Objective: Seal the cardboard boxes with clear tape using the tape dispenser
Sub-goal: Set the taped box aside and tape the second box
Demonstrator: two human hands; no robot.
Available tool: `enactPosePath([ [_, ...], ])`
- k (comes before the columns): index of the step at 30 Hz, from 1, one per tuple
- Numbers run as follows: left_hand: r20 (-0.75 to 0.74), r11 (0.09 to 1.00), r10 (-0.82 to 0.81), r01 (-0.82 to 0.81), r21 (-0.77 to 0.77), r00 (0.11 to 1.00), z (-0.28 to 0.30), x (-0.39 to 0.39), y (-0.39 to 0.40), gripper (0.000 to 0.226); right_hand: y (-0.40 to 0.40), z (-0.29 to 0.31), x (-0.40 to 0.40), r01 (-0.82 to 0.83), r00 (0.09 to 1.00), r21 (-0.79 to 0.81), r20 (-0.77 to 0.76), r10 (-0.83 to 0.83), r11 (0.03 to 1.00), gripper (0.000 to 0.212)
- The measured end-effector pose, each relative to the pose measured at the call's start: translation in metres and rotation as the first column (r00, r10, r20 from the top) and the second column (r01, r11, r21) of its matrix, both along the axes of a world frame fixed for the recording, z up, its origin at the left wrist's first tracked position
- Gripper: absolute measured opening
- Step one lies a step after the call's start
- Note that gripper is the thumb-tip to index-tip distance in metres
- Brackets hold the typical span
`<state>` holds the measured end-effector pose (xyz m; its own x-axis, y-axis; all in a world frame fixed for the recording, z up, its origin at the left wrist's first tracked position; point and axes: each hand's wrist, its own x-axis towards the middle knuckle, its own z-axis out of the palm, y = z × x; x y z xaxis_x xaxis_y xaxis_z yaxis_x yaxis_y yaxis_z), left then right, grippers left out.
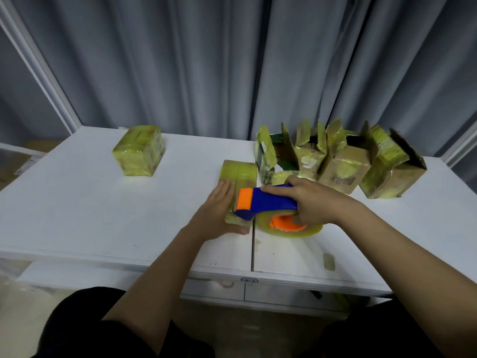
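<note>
Dark trousers fill the bottom edge, below the white table. At far left on it stands a closed cardboard box wrapped in yellowish tape. Near the middle, the left hand lies flat with straight fingers along the side of a second taped cardboard box. Against that box's near end sits the blue and orange tape dispenser, its clear roll hanging beneath; the right hand curls round its handle. Behind stands a row of open-flapped cardboard boxes, before grey curtains.
</note>
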<state>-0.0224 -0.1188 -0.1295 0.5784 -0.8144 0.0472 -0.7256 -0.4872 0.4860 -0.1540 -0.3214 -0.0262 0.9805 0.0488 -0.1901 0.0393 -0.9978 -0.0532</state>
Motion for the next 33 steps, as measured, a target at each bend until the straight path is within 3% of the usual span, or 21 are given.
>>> enactPosePath([
  [3, 0.143, 1.000, 0.019, -0.021, 0.006, 0.990, -0.009, 0.002, -0.003, 0.110, -0.001, 0.001, -0.003, -0.019, 0.998, -0.081, 0.054, 0.024, 0.997, 0.078],
  [8, 0.184, 0.989, 0.055, -0.079, 0.126, 0.981, -0.008, 0.005, -0.006, 0.103, -0.025, 0.008, -0.028, 0.066, 0.997, -0.063, 0.045, -0.063, 0.996, 0.084],
  [11, 0.151, 0.988, 0.059, -0.079, 0.131, 0.987, -0.006, 0.005, -0.009, 0.104, -0.050, 0.014, -0.057, 0.136, 0.986, 0.055, 0.088, -0.141, 0.989, 0.086],
  [15, 0.146, 0.985, 0.078, -0.099, 0.142, 0.986, -0.005, 0.005, -0.008, 0.105, -0.044, 0.017, -0.072, 0.074, 0.987, 0.172, 0.129, -0.097, 0.982, 0.068],
  [19, 0.115, 0.986, 0.059, -0.076, 0.149, 0.992, 0.000, 0.003, -0.008, 0.104, -0.030, 0.010, -0.067, 0.050, 0.997, -0.065, 0.062, -0.046, 0.997, 0.063],
  [26, 0.145, 0.981, 0.043, -0.070, 0.181, 0.988, 0.002, 0.004, -0.009, 0.102, 0.006, 0.008, -0.040, -0.023, 0.998, -0.322, 0.048, 0.040, 0.947, 0.053],
  [33, 0.169, 0.983, 0.037, -0.066, 0.170, 0.985, -0.001, 0.004, -0.010, 0.101, 0.052, 0.013, -0.003, 0.007, 0.999, -0.476, -0.028, -0.023, 0.879, 0.040],
])
